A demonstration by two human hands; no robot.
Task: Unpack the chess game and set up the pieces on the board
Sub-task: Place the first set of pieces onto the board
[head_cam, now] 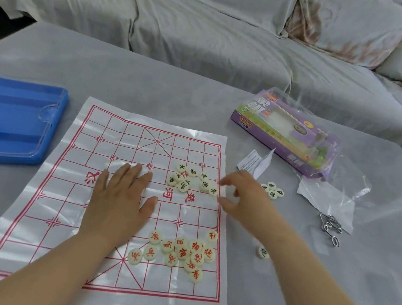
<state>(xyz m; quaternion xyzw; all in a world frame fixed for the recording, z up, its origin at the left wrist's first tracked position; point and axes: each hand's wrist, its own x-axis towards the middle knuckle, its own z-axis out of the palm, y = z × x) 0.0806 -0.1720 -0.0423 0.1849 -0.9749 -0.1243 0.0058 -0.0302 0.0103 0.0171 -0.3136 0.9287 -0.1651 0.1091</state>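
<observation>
Two bare forearms reached in from the near edge, over the glossy white board sheet (pixel 73 214), whose red grid carried the characters 楚河 across its middle. Her left hand (pixel 120 197) lay flat on that band, fingers straight and slightly spread, pressing the sheet to the desk (pixel 153 82). The red pieces (pixel 182 252) sat heaped by the board's near right corner, 相, 炮 and 兵 legible among them; the black pieces (pixel 190 179) clustered just beyond the middle band. Her right hand (pixel 242 200) hovered at the board's right edge, thumb and forefinger parted around one black piece (pixel 213 191), not closed on it. A few more pieces (pixel 273 190) lay off the board beside that hand. Farther right stood the purple box (pixel 286 133), its orange label too small to read; the board's left half stayed open, a blue case (pixel 11 121) beyond it.
</observation>
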